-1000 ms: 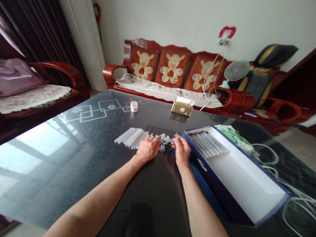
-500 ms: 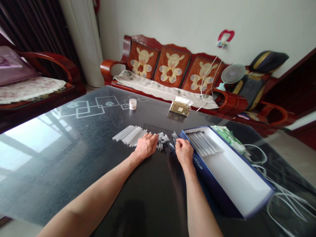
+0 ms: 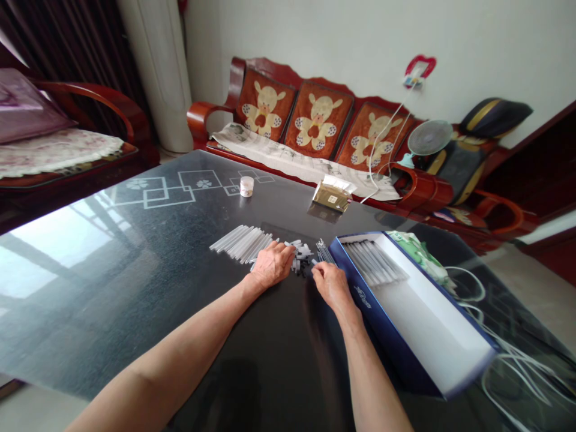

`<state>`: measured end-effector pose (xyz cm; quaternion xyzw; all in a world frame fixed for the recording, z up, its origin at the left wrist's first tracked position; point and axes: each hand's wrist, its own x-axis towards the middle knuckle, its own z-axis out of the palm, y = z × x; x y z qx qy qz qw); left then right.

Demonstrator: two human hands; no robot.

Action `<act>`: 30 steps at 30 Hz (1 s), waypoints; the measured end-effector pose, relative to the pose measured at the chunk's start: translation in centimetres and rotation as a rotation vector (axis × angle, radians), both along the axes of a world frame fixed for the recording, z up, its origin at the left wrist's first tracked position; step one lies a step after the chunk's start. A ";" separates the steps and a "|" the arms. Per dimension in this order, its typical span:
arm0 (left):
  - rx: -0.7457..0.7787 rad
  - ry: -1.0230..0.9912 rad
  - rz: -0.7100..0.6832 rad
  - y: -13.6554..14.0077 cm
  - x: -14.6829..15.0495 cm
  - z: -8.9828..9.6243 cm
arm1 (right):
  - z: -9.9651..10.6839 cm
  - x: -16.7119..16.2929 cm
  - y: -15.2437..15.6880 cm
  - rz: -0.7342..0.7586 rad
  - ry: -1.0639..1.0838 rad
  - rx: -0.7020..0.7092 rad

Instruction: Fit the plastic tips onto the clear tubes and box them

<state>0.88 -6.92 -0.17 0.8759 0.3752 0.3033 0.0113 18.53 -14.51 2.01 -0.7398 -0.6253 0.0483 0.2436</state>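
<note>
White translucent pen barrels [image 3: 240, 243] lie side by side on the dark table. My left hand [image 3: 273, 264] rests at their right end, its fingers curled and closed; whatever is under the fingertips is hidden. Just right of it is a loose pile of small white, grey and black pen parts [image 3: 302, 257]. Thin dark pen refills [image 3: 324, 251] with metal tips lie between that pile and the blue box [image 3: 432, 354]. Beside them my right hand [image 3: 332, 282] is closed, thumb and finger pinching a small grey pen part [image 3: 314, 262].
Inside the box's far end lies a row of pens [image 3: 375, 264]. A green packet [image 3: 418, 255] and white cables [image 3: 517, 354] are right of the box. Toward the back stand a small white jar [image 3: 246, 186] and a tissue pack [image 3: 332, 195]. A wooden sofa [image 3: 209, 114] is beyond.
My right hand has moved off the refills, slightly toward me, to the small grey part. The refills now lie uncovered. My left hand stays by the barrels; the view has shifted slightly.
</note>
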 end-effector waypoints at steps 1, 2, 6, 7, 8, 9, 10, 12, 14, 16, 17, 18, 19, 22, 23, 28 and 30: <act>0.005 0.004 -0.012 0.0 0.0 0.0 | -0.1 -0.2 0.3 -0.006 0.135 0.057; 0.011 0.011 -0.023 0.0 0.1 0.1 | -0.3 -0.4 0.6 -0.018 0.295 0.110; 0.040 0.050 -0.033 0.0 0.2 0.4 | -1.7 -1.8 1.6 -0.056 0.810 0.240; 0.045 0.056 -0.031 0.0 0.2 0.4 | -2.1 -2.1 1.7 -0.055 0.863 0.260; 0.048 0.060 -0.032 0.0 0.3 0.4 | -2.5 -2.3 1.8 -0.047 0.894 0.273; 0.049 0.063 -0.036 -0.1 0.3 0.5 | -2.8 -2.5 1.8 -0.039 0.913 0.280; 0.048 0.064 -0.044 -0.1 0.3 0.5 | -3.0 -2.7 1.8 -0.036 0.924 0.284; 0.047 0.063 -0.056 -0.1 0.3 0.4 | -3.2 -2.8 1.8 -0.047 0.943 0.287; 0.047 0.062 -0.063 -0.1 0.3 0.4 | -3.2 -2.8 1.9 -0.060 0.959 0.293; 0.047 0.061 -0.064 -0.1 0.3 0.3 | -3.1 -2.8 1.9 -0.051 0.962 0.300; 0.045 0.063 -0.068 -0.1 0.4 0.3 | -3.1 -2.8 1.9 -0.041 0.960 0.300; 0.042 0.066 -0.073 -0.1 0.4 0.2 | -3.1 -2.9 1.9 -0.030 0.957 0.299; 0.039 0.069 -0.079 -0.1 0.4 0.2 | -3.1 -2.9 1.9 -0.020 0.956 0.295; 0.029 0.088 -0.093 -0.2 0.4 0.3 | -3.2 -3.0 1.8 -0.005 0.955 0.280; 0.026 0.094 -0.094 -0.3 0.4 0.4 | -3.2 -3.0 1.8 -0.007 0.957 0.277; 0.019 0.096 -0.095 -0.4 0.4 0.6 | -3.1 -3.2 1.9 -0.027 0.998 0.287; 0.015 0.087 -0.096 -0.4 0.4 0.5 | -3.0 -3.3 1.9 -0.036 1.007 0.297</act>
